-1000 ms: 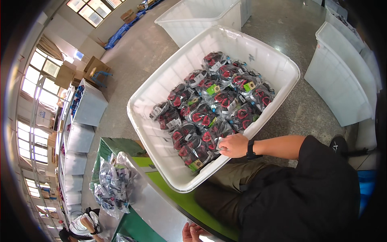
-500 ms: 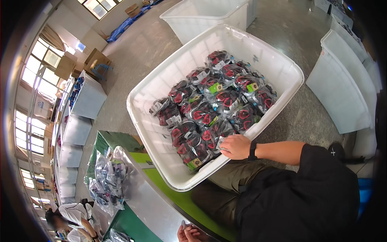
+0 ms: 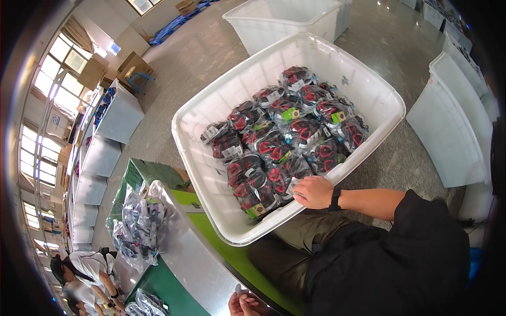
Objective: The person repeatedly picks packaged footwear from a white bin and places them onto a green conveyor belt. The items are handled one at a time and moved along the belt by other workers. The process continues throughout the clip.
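A large white plastic bin (image 3: 197, 179) holds several clear-bagged black-and-red shoes (image 3: 274, 147) with white labels and green tags. My right hand (image 3: 313, 192), with a dark band on its wrist, is closed over the bin's near rim. Its fingertips hang inside, beside a white label on one bag; whether they touch it I cannot tell. At the lower edge, over the metal tabletop (image 3: 200, 253), my left hand (image 3: 245, 304) has its fingers pinched together. A small greyish bit shows at the fingertips, too small to name, and part of this hand is cut off.
Clear-bagged goods (image 3: 139, 221) are heaped on the table's left side, near a green surface (image 3: 171, 289). Co-workers in white (image 3: 89, 268) are at lower left. Other white bins stand behind (image 3: 284, 21), at right (image 3: 448, 121) and along the left (image 3: 121, 116).
The view has shifted slightly, so the bin and table sit a little differently in the picture. More of the co-workers shows. My hands keep nearly the same places.
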Action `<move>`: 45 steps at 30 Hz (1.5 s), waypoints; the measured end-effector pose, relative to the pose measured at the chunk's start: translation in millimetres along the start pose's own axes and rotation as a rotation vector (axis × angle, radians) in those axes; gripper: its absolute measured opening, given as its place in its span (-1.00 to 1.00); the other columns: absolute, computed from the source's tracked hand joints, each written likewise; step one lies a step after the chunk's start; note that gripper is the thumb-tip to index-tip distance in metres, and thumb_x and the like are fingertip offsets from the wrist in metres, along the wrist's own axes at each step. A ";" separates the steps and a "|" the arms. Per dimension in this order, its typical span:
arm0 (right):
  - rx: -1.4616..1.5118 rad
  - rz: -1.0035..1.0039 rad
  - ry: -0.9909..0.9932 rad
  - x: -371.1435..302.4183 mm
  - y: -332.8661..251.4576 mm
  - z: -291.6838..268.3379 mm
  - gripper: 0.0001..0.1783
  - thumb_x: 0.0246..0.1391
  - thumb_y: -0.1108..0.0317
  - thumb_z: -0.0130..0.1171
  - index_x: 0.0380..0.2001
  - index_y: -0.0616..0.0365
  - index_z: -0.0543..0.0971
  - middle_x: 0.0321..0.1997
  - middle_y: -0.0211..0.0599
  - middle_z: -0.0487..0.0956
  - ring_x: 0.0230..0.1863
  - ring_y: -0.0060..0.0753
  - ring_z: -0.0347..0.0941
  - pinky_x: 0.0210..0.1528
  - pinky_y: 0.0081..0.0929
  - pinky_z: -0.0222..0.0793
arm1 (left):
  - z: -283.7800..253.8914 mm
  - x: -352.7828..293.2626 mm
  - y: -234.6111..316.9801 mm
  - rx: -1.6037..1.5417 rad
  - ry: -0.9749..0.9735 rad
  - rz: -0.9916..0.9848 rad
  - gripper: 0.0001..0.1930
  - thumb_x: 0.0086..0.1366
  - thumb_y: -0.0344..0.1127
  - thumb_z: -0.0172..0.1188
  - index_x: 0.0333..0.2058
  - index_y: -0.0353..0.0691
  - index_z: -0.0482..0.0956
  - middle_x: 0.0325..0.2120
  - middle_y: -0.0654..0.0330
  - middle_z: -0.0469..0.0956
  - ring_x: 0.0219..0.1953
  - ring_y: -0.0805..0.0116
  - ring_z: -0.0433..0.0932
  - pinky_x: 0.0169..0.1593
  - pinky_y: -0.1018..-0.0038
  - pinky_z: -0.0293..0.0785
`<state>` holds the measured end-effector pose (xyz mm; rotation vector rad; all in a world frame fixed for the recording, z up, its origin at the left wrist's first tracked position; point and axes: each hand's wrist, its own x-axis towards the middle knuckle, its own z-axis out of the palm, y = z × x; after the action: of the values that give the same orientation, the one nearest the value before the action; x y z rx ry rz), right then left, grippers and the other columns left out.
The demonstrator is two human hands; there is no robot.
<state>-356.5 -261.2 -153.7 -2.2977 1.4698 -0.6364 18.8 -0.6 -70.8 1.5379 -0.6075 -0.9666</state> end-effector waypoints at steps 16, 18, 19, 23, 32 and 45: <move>-0.003 0.022 -0.014 -0.6 -0.6 0.9 -0.75 0.23 0.13 0.18 -0.27 0.05 0.67 -0.27 -0.30 0.66 -0.18 -0.12 0.60 -0.08 -0.13 0.50 | -4.0 1.2 -8.1 -0.090 0.001 0.019 -0.74 0.47 -0.52 0.17 0.09 -0.38 0.51 -0.13 -0.06 0.68 -0.41 0.52 0.57 -0.34 0.68 0.53; -0.003 0.020 -0.012 -0.5 -0.6 0.9 -0.75 0.23 0.13 0.18 -0.28 0.05 0.67 -0.27 -0.30 0.66 -0.18 -0.12 0.61 -0.08 -0.13 0.50 | -3.9 1.1 -8.4 -0.118 0.005 0.005 -0.74 0.47 -0.53 0.18 0.09 -0.37 0.51 -0.13 -0.07 0.67 -0.41 0.51 0.57 -0.35 0.68 0.53; -0.005 0.020 -0.011 -0.5 -0.6 1.0 -0.76 0.23 0.13 0.19 -0.28 0.05 0.67 -0.27 -0.30 0.65 -0.18 -0.12 0.61 -0.09 -0.14 0.50 | -4.0 1.0 -8.5 -0.118 0.004 0.006 -0.74 0.47 -0.53 0.18 0.09 -0.38 0.51 -0.12 -0.07 0.67 -0.40 0.51 0.57 -0.34 0.69 0.54; -0.022 0.019 -0.005 -0.8 -0.9 1.0 -0.76 0.22 0.13 0.19 -0.30 0.04 0.67 -0.29 -0.29 0.65 -0.18 -0.12 0.61 -0.10 -0.14 0.51 | -4.9 0.9 -8.0 -0.122 0.007 -0.010 -0.73 0.46 -0.55 0.18 0.09 -0.37 0.50 -0.10 -0.09 0.66 -0.38 0.50 0.58 -0.33 0.69 0.55; -0.031 0.001 0.026 -1.4 -0.4 2.5 -0.78 0.20 0.14 0.20 -0.32 0.03 0.67 -0.31 -0.30 0.64 -0.21 -0.14 0.61 -0.12 -0.15 0.51 | -8.3 -0.2 -9.0 -0.083 0.009 0.000 -0.72 0.46 -0.55 0.17 0.11 -0.36 0.49 -0.09 -0.12 0.66 -0.34 0.45 0.61 -0.32 0.67 0.58; 0.003 0.003 0.031 -0.1 -1.3 1.6 -0.78 0.20 0.15 0.20 -0.32 0.03 0.67 -0.30 -0.30 0.65 -0.21 -0.12 0.60 -0.10 -0.13 0.51 | -4.8 -3.0 -3.7 -0.062 0.046 -0.053 -0.70 0.47 -0.55 0.15 0.14 -0.36 0.48 -0.09 -0.09 0.66 -0.33 0.44 0.61 -0.28 0.64 0.59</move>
<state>-354.8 -260.5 -154.5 -2.2922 1.4851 -0.6758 20.7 5.2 -73.7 1.5231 -0.5017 -0.9781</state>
